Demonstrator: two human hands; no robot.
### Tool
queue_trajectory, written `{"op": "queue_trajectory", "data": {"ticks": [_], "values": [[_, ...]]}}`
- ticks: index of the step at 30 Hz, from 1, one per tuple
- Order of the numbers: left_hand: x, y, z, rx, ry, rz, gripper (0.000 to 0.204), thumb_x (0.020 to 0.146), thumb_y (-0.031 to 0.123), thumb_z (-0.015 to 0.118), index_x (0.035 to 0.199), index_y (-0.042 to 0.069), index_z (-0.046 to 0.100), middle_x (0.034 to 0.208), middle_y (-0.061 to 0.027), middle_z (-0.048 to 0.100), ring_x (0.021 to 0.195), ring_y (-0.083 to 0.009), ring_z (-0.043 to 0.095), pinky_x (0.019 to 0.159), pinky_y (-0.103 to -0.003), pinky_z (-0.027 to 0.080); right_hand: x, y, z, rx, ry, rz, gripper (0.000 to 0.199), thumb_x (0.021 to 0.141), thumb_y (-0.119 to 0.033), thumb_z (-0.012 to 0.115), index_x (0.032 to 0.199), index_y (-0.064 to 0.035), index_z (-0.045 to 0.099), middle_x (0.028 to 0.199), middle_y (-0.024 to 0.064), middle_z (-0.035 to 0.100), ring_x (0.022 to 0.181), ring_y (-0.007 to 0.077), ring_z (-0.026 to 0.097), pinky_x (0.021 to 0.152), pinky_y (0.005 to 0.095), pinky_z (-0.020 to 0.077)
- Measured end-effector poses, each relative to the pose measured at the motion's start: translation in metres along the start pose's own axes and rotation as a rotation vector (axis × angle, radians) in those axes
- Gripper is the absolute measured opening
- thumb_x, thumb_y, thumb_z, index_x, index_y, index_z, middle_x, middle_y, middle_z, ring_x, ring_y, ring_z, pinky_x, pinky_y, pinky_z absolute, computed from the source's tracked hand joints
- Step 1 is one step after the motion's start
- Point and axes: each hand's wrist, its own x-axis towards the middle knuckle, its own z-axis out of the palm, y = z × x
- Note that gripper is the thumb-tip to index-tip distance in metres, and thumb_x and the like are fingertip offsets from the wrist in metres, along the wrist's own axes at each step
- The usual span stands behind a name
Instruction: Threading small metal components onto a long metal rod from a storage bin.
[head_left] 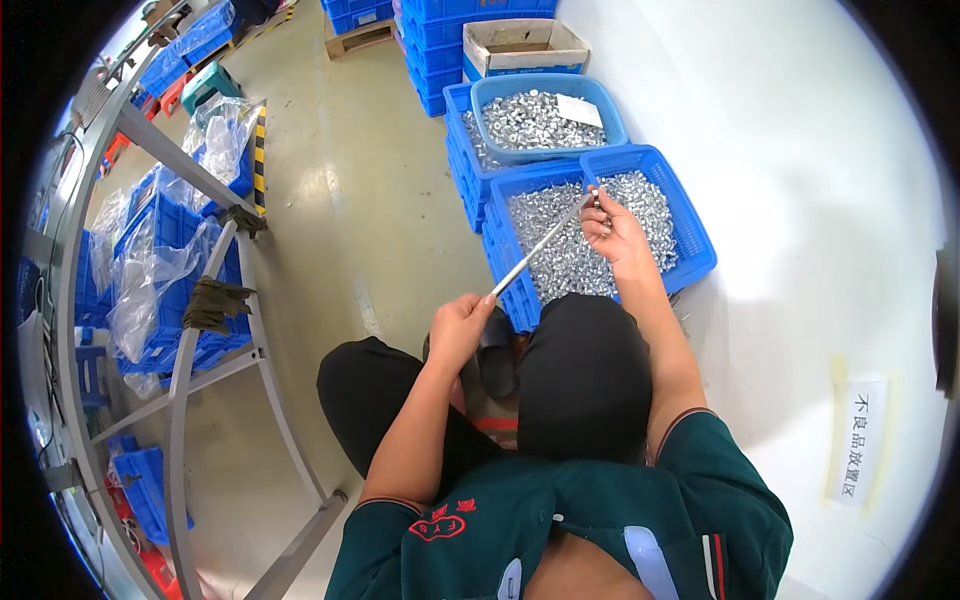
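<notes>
My left hand (460, 322) grips the near end of a thin metal rod (540, 245) that slants up to the right. My right hand (612, 228) pinches a small silver part at the rod's far tip, over a blue crate (700, 240) full of small shiny metal parts. I sit low, with my knees in black trousers below the rod.
Behind the crate stands a blue oval tub (545, 120) of the same parts on stacked blue crates, and a cardboard box (522, 45) beyond. A white wall runs on the right. A grey metal rack (185, 370) with blue bins and plastic bags stands on the left.
</notes>
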Motion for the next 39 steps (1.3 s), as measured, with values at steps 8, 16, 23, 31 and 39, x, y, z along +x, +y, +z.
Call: {"op": "queue_trajectory", "data": {"ticks": [8,16,23,31,39], "values": [[0.001,-0.001,-0.001,0.034,-0.002,0.004,0.038,0.082,0.036,0.055,0.068,0.0,0.054,0.051,-0.0119,0.046,0.047,-0.0192,0.043,0.048,-0.035,0.036,0.0,0.004,0.008,-0.021,-0.089,0.094,0.013,0.084,-0.015,0.056,0.085,-0.0018,0.055,0.068,0.0028,0.047,0.051,0.008,0.038,0.036,0.0175,0.0269],[-0.003,0.005,-0.004,0.082,0.055,-0.014,0.036,0.082,0.034,0.055,0.069,0.0,0.055,0.053,-0.0134,0.048,0.048,-0.0213,0.045,0.049,-0.035,0.036,0.0,-0.005,0.021,-0.399,0.037,0.094,0.017,0.084,-0.018,0.056,0.084,-0.0015,0.054,0.066,0.0024,0.045,0.047,0.0059,0.037,0.034,0.016,0.0246],[0.003,0.005,0.002,-0.048,0.068,0.043,0.036,0.083,0.031,0.056,0.069,-0.001,0.055,0.05,-0.008,0.043,0.048,-0.0141,0.043,0.047,-0.033,0.036,-0.009,0.021,0.036,-0.565,-0.096,-0.151,0.023,0.085,-0.016,0.056,0.105,-0.0053,0.055,0.065,0.0,0.043,0.046,0.0038,0.035,0.035,0.0149,0.0255],[0.005,0.008,0.008,-0.205,-0.012,0.008,0.036,0.085,0.031,0.055,0.068,-0.001,0.054,0.048,0.0004,0.04,0.045,-0.0067,0.037,0.042,-0.027,0.032,-0.014,0.013,0.035,-0.406,-0.145,-0.175,0.022,0.086,-0.016,0.055,0.101,-0.0003,0.054,0.062,-0.0002,0.044,0.044,0.0035,0.034,0.035,0.0154,0.0238],[0.006,0.003,0.01,-0.187,0.022,-0.021,0.037,0.084,0.032,0.055,0.067,-0.001,0.054,0.049,0.0007,0.04,0.047,-0.007,0.037,0.043,-0.027,0.031,-0.013,0.026,0.039,-0.696,-0.098,-0.034,0.017,0.083,-0.017,0.059,0.091,-0.0012,0.06,0.058,-0.0019,0.042,0.041,0.0032,0.033,0.035,0.016,0.0221]]}}
